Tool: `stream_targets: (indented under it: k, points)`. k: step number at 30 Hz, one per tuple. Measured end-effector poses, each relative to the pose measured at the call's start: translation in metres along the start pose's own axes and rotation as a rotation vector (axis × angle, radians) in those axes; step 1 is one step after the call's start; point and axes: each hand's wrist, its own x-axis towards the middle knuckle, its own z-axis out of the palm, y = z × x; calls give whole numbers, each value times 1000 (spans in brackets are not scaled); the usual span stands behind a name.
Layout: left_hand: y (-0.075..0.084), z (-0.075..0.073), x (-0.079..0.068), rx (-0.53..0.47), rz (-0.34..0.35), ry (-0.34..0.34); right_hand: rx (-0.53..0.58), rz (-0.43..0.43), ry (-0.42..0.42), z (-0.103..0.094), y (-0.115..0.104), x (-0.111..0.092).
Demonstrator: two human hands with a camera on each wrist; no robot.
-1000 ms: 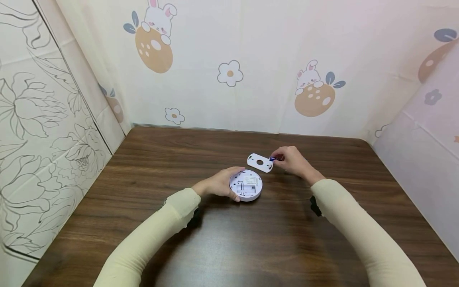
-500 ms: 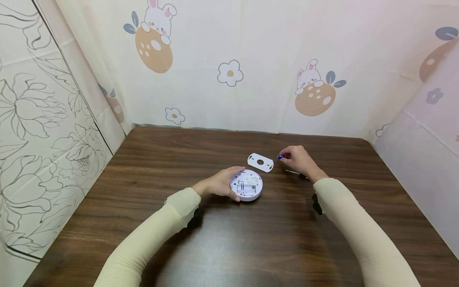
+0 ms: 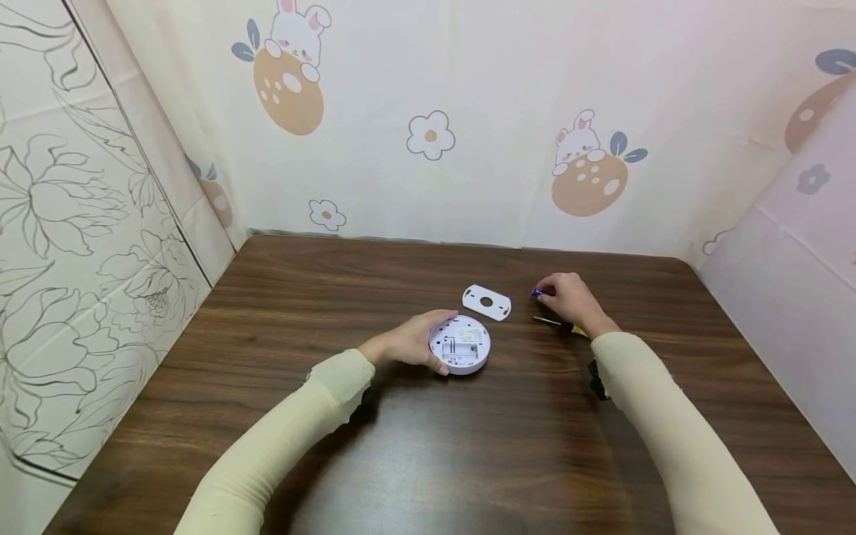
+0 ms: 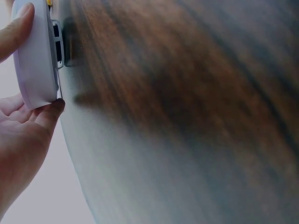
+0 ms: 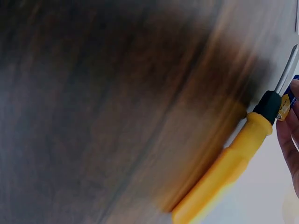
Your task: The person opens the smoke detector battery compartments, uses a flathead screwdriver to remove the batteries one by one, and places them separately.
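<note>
A round white smoke detector [image 3: 470, 336] lies on the table with its back facing up and an open battery bay showing. My left hand [image 3: 411, 340] grips its left side, thumb near and fingers far. The left wrist view shows the detector [image 4: 38, 65] edge-on between thumb and fingers. Over to the right, my right hand [image 3: 571, 301] pinches a small blue battery [image 3: 537, 293]; the right wrist view catches the battery [image 5: 286, 104] with its yellow label. Just below that hand lies a screwdriver [image 3: 550, 321], its yellow handle [image 5: 224, 172] partly hidden by the wrist in the head view.
A white mounting plate [image 3: 474, 299] with a round centre hole lies behind the detector. The dark wooden table [image 3: 414, 446] ends at a patterned curtain [image 3: 495, 186] behind, with more patterned covering on both sides.
My right hand has moved to the right, away from the mounting plate, with the battery between its fingers. The screwdriver has come into sight beneath it. My left hand and the detector stay put.
</note>
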Motion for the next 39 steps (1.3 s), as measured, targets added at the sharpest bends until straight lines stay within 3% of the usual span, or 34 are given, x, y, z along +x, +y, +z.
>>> stream_targets:
  k: [17,39]
  points:
    - [-1,1,0,-9,8,-9,-44,24,15,5,6,0]
    - [-1,0,0,-2,-3,-8,-39,71,-31,3,1,3]
